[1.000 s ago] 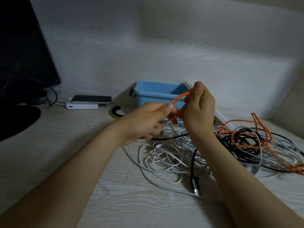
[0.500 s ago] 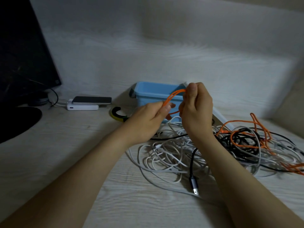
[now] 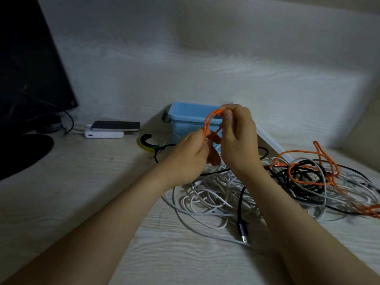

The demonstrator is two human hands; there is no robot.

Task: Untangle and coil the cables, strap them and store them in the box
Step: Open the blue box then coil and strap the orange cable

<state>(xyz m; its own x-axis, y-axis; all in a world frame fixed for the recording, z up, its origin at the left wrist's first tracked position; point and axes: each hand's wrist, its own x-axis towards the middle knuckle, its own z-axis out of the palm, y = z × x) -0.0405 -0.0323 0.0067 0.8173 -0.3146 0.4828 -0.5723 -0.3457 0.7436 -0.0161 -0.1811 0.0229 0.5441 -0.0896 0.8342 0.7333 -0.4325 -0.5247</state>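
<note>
Nearest on the pale wood-grain table [image 3: 82, 192] lies the metal plug of a black cable [image 3: 243, 233], its lead running back into a loose heap of white cables [image 3: 205, 196] that spreads to the right, mixed with more black and orange runs. Above that heap both forearms reach forward. The left hand [image 3: 188, 159] pinches the lower part of a small loop of orange cable [image 3: 207, 124], fingers [image 3: 200, 136] curled closed on it; the right hand [image 3: 239, 140] grips the top of the same loop between thumb and fingertips. The rest of the orange cable trails right into the tangle. Assessment: the coiling step is in hand on the orange cable, which is not yet fully freed. The next move calls for drawing more of its length out of the heap and adding turns without dragging the other cables along. Just behind the hands stands the open blue box [image 3: 185, 115]; no cable shows inside it. Left of it lies a yellow-and-black strap roll [image 3: 147, 144], not yet used, and farther left a phone [image 3: 115, 126] on a white power bank [image 3: 103, 134].
</note>
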